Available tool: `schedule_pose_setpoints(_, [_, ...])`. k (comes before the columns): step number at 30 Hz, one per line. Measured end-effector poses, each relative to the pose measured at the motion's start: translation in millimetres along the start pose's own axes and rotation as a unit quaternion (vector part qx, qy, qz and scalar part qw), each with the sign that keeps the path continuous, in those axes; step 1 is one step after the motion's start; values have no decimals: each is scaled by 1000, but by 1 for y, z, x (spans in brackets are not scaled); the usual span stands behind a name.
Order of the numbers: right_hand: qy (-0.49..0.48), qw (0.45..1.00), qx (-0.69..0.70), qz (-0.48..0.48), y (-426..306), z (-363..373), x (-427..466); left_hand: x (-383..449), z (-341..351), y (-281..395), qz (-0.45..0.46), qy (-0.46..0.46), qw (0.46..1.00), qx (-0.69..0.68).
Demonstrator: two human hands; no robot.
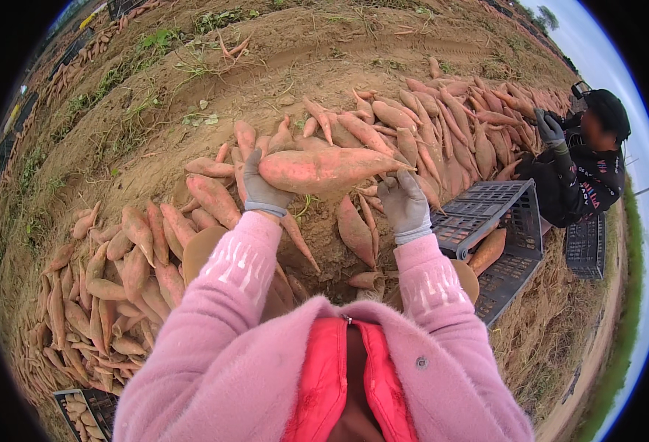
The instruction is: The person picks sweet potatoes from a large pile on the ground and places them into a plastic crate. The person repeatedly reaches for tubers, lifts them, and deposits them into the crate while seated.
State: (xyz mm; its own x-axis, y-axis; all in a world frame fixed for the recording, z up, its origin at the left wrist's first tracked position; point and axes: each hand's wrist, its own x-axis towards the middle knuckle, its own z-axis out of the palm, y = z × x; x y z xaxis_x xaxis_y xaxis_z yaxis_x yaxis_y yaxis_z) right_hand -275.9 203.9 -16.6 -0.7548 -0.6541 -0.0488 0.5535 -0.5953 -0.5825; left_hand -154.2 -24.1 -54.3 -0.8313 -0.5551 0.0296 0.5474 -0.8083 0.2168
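Observation:
A large, reddish sweet potato (324, 170) lies crosswise in front of me, held above the pile. My left hand (264, 189), in a grey glove, grips its thick end. The gloved right hand (404, 201) has its fingertips at the tapered end and takes hold of the tip. Below the held root, a dusty sweet potato (356, 232) lies on bare soil between my arms. More roots, among them a fat sweet potato (214, 198), lie beside my left wrist. A dark plastic crate (482, 212), with a few roots inside, stands tilted to the right of my right hand.
A long heap of sweet potatoes (457, 127) runs to the upper right; another heap (103, 309) spreads at left. A co-worker (578, 160) in dark clothes and grey gloves sits at right, near another crate (585, 247). At lower left stands a crate with roots (103, 411).

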Motion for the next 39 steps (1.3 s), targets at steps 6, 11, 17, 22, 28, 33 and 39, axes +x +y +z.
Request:
schedule_pose_setpoints(6, [-40,981,131,137,29,0,-6,-6,-9,-12,-145,-95,982,72])
schedule_pose_setpoints(11, [-60,991,101,60,6,-21,8,-9,-1,-18,-312,-34,937,153])
schedule_pose_setpoints(17, [-77,989,56,112,17,-10,-1,-18,8,-17,-200,-142,949,196])
schedule_pose_setpoints(22, [-168,981,37,95,26,-9,-11,-22,8,-16,-172,-142,956,189])
schedule_pose_setpoints(28, [-215,974,-45,45,10,-5,-1,-18,10,-21,-182,-161,960,142])
schedule_pose_setpoints(33, [-133,969,-206,-22,-40,13,-2,-22,12,-47,-348,-73,923,150])
schedule_pose_setpoints(39, [88,951,-249,-160,-151,-26,-29,-19,4,-53,-411,-4,837,362])
